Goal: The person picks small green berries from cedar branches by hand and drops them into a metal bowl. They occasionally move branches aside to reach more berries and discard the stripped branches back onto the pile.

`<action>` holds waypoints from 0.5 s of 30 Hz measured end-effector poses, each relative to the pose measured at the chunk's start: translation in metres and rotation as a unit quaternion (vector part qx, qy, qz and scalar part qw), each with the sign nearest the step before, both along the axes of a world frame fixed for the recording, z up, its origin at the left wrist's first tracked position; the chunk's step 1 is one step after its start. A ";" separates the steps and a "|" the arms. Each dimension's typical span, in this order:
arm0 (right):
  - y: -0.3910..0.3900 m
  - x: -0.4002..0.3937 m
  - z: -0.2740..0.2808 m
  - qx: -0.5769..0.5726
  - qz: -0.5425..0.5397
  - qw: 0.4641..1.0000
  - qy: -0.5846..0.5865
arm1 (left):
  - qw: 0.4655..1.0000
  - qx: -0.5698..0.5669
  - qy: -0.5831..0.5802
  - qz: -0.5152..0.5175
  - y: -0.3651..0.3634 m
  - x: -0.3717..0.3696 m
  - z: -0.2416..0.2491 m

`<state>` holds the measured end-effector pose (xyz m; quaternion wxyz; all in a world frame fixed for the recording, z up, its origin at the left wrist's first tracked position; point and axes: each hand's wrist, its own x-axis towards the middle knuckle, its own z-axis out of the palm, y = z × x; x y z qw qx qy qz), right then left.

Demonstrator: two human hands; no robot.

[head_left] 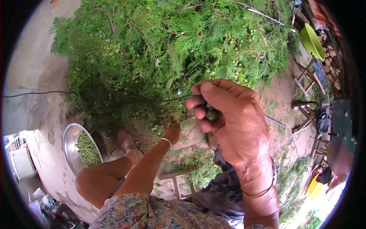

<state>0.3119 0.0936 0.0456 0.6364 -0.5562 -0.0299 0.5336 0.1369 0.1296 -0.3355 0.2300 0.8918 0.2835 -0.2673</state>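
My right hand point(236, 118) is raised close to the camera, palm turned inward, its fingers curled around several small green cones point(211, 114). My left hand point(172, 131), with a pale bangle at the wrist, reaches down to the near edge of a large heap of green conifer branches point(160, 49). Its fingers are partly lost among the sprigs, so their grip does not show. Cones like those in my right hand dot the branches. To the left of my knee, a metal basin point(69, 147) holds a pile of green cones point(87, 149).
A dark cable point(42, 93) runs across the ground and passes behind my right hand. At the right are a yellow-green basin point(312, 41), wooden stools point(304, 114) and a stack of cut logs point(331, 65). Loose sprigs point(204, 168) lie near my feet.
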 end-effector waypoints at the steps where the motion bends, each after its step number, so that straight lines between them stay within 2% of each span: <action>1: -0.001 0.000 -0.002 0.006 0.001 1.000 0.002 | 0.996 -0.052 -0.046 0.062 0.005 -0.007 -0.026; 2: -0.002 0.001 -0.003 0.006 -0.001 1.000 0.002 | 0.983 -0.102 -0.092 0.124 0.008 -0.011 -0.038; 3: -0.002 0.000 -0.002 0.012 0.004 1.000 0.004 | 0.989 -0.056 -0.078 0.115 0.012 -0.006 0.012; 5: -0.003 -0.001 -0.001 0.024 0.011 1.000 0.007 | 0.990 -0.039 -0.090 0.105 0.024 -0.021 -0.004; 8: -0.004 -0.006 0.000 0.027 0.023 0.999 -0.009 | 0.985 0.009 -0.157 0.078 0.027 -0.043 0.006; 10: -0.006 -0.010 -0.002 0.027 0.033 0.999 -0.010 | 0.979 0.153 -0.136 -0.003 0.022 -0.049 -0.001; 11: -0.007 -0.012 -0.002 0.024 0.032 0.999 -0.009 | 0.979 0.150 -0.136 -0.004 0.017 -0.055 -0.021; 12: -0.008 -0.013 -0.002 0.021 0.037 0.999 -0.010 | 0.974 0.037 -0.215 0.066 0.014 -0.054 -0.028; 13: -0.007 -0.013 -0.002 0.018 0.044 0.999 -0.010 | 0.944 -0.076 -0.289 0.137 0.011 -0.054 -0.035; 14: -0.007 -0.013 -0.001 0.015 0.044 0.999 -0.010 | 0.944 -0.079 -0.289 0.137 0.005 -0.057 -0.041; 15: -0.006 -0.013 -0.001 0.016 0.047 0.999 -0.011 | 0.989 0.002 -0.148 0.002 0.000 -0.035 0.026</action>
